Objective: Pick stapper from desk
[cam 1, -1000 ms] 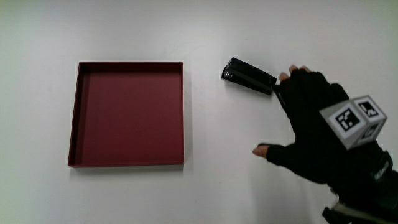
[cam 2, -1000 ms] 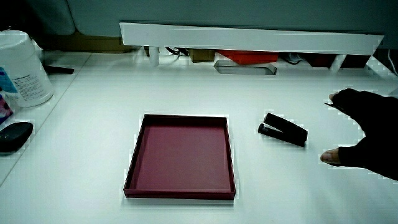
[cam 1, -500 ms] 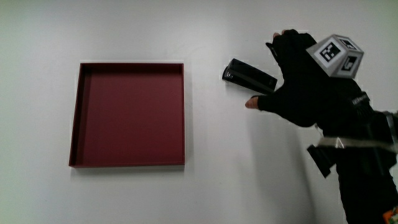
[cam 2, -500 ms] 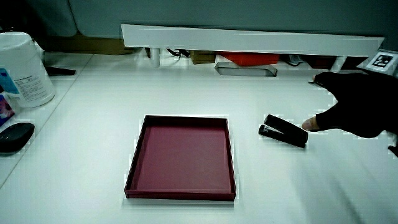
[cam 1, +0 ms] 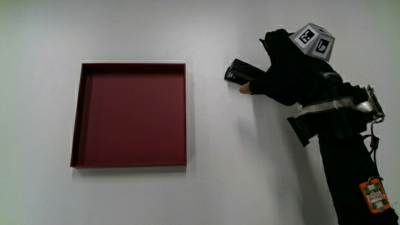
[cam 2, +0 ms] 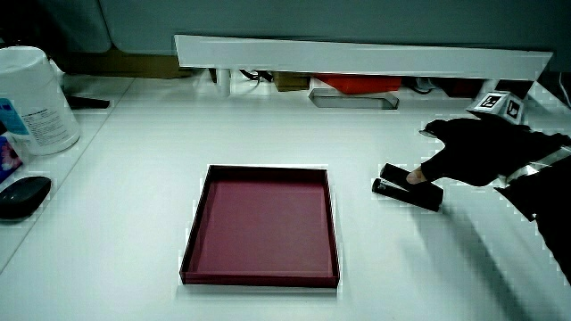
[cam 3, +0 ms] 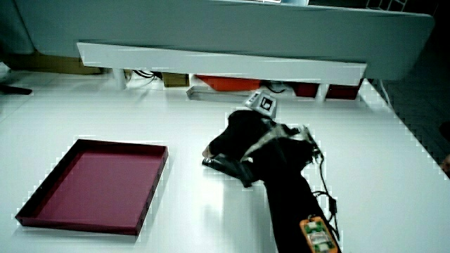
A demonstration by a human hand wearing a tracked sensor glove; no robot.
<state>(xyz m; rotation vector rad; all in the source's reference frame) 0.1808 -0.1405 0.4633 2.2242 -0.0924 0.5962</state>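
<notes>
The black stapler [cam 1: 234, 70] lies on the white table beside the dark red tray [cam 1: 78, 112], a short gap between them. The gloved hand [cam 1: 287, 75] is over the stapler's end farthest from the tray and hides most of it. Its thumb tip rests at the stapler's nearer side, while the fingers stretch out above it, spread and not closed round it. In both side views the stapler [cam 2: 426, 196] [cam 3: 218, 163] still sits flat on the table under the hand [cam 2: 473, 152] [cam 3: 242, 140]. The tray [cam 2: 192, 241] [cam 3: 156, 183] holds nothing.
A white tub [cam 2: 31, 98] and a black mouse [cam 2: 20, 194] sit on the adjoining surface past the tray. The low white partition [cam 2: 357, 55] [cam 3: 218, 60] runs along the table's edge farthest from the person, with small items under it.
The hand has moved from the table beside the stapler to over the stapler, and its thumb now touches it. Stapler and tray have not moved.
</notes>
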